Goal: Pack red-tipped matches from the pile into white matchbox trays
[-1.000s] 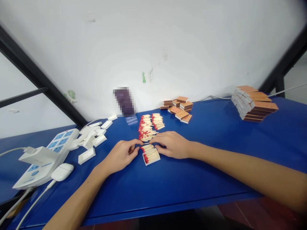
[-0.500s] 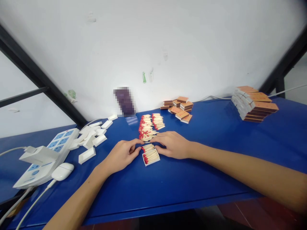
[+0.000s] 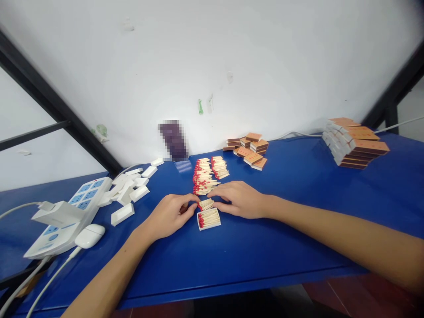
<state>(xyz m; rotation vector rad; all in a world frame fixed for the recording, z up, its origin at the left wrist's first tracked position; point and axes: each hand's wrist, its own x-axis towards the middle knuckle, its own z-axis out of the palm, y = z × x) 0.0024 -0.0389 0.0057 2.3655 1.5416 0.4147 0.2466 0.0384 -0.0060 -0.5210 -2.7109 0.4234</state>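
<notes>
- Left hand [image 3: 168,217], below centre: its grip is loosely curled, thumb and forefinger close together at the red heads of a small bunch [image 3: 207,204] of matches; whether they pinch it, I cannot tell.
- Right hand [image 3: 241,201], right of centre: its grip is released, thumb and forefinger parted at the bunch's plain ends; contact is unclear.
- The bunch lies just below the frame's centre, between a larger pile [image 3: 202,179] above and a match-filled tray [image 3: 210,227] below, all on the blue bench [image 3: 265,256].
- Boxes [image 3: 253,158] right of centre and a stack [image 3: 366,146] at far right show reddish marks on orange faces, too small to read.
- At left, the charger [image 3: 61,214] on the power strip [image 3: 86,194] bears no legible print; white trays [image 3: 122,215] lie nearby.
</notes>
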